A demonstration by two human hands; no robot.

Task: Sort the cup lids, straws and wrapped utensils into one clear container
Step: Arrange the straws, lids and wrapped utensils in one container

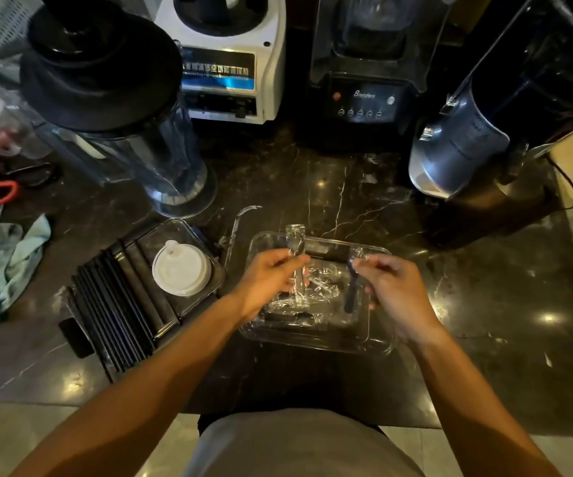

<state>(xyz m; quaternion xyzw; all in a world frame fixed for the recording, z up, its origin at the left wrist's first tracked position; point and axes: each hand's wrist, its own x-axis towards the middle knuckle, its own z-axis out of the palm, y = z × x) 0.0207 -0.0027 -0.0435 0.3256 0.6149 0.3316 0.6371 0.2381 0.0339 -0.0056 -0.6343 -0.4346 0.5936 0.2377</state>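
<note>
A clear rectangular container [377, 342] sits on the dark marble counter in front of me, with several plastic-wrapped utensils [298, 316] lying inside. My left hand [267, 280] pinches a clear wrapped utensil [295, 241] held upright over the container. My right hand [395, 290] grips a dark wrapped utensil [351, 290], also above the container. To the left stands a second clear container [193, 232] holding a stack of white cup lids [181, 268] and a row of black straws [120, 311].
Blender machines [367, 98] and a white base [230, 70] line the back. A tall blender jug [133, 132] stands back left, a metal appliance [467, 146] on the right. A teal cloth [6, 263] lies far left. A clear lid [240, 222] leans behind the containers.
</note>
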